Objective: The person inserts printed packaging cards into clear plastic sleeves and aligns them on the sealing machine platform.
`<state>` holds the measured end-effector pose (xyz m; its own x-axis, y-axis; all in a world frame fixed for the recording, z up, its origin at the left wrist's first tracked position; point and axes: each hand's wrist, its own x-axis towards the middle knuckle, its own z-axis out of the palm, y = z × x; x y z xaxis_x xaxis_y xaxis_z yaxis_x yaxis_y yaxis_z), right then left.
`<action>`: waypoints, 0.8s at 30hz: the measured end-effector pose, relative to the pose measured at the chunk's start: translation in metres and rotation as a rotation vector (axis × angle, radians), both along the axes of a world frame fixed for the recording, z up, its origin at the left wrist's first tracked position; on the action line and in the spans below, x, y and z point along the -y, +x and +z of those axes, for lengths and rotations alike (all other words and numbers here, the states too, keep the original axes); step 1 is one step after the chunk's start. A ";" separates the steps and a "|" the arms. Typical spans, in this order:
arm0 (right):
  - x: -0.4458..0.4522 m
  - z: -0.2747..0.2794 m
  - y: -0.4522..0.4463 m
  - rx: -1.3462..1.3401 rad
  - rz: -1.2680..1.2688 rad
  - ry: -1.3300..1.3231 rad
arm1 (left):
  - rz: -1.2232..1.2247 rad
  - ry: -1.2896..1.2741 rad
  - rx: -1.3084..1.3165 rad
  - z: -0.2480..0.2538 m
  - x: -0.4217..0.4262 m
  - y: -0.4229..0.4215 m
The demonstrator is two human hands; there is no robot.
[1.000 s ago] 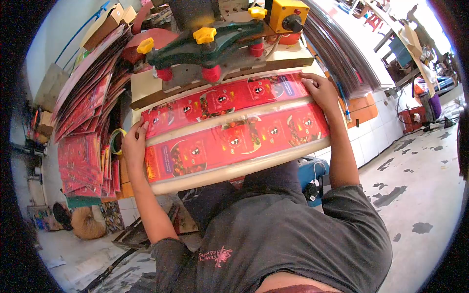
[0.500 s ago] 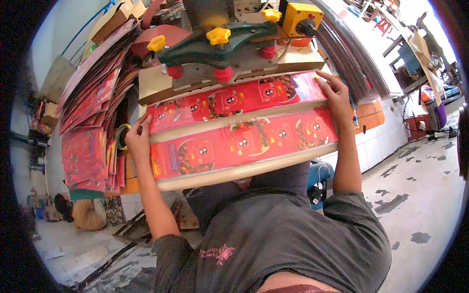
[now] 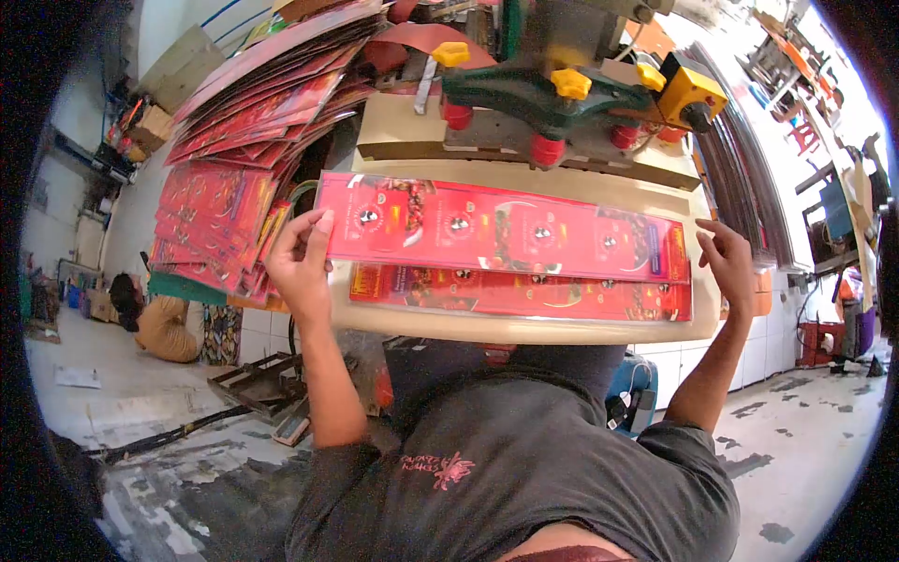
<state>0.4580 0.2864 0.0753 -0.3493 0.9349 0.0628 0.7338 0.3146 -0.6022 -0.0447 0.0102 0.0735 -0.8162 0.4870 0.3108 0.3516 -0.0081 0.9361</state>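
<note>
My left hand (image 3: 302, 262) pinches the left end of a long red printed plastic strip (image 3: 506, 229) between thumb and fingers. The strip slants slightly, its left end farther from me. Under its near edge shows a second red printed strip (image 3: 524, 292), partly covered, on a cream board (image 3: 562, 325). Just off the right ends of both strips, my right hand (image 3: 728, 260) is open, fingers apart and bent, with nothing visible in it.
Behind the board stands a dark green press head (image 3: 524, 94) with yellow knobs and red feet. A yellow switch box (image 3: 693, 92) is at its right. Stacked red printed sheets (image 3: 215, 220) lie left. A person (image 3: 169, 318) sits on the floor at far left.
The far strip has come nearer and now overlaps the near one; they lay side by side before. My right hand has come off the strip's right end. The view has turned left.
</note>
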 end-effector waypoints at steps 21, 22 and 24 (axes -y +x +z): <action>0.120 0.149 -0.334 -0.380 0.998 0.795 | 0.060 0.417 -0.420 0.045 0.023 0.063; 0.122 0.151 -0.340 -0.383 1.003 0.800 | 0.066 0.420 -0.424 0.047 0.024 0.063; 0.125 0.150 -0.352 -0.344 1.025 0.848 | 0.035 0.420 -0.470 0.051 0.025 0.064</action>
<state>0.1059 0.1616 0.2255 -0.7043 -0.0973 0.7032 -0.1938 0.9793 -0.0586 0.0195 -0.0145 0.1241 -0.5595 0.2211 0.7988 0.7310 -0.3226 0.6013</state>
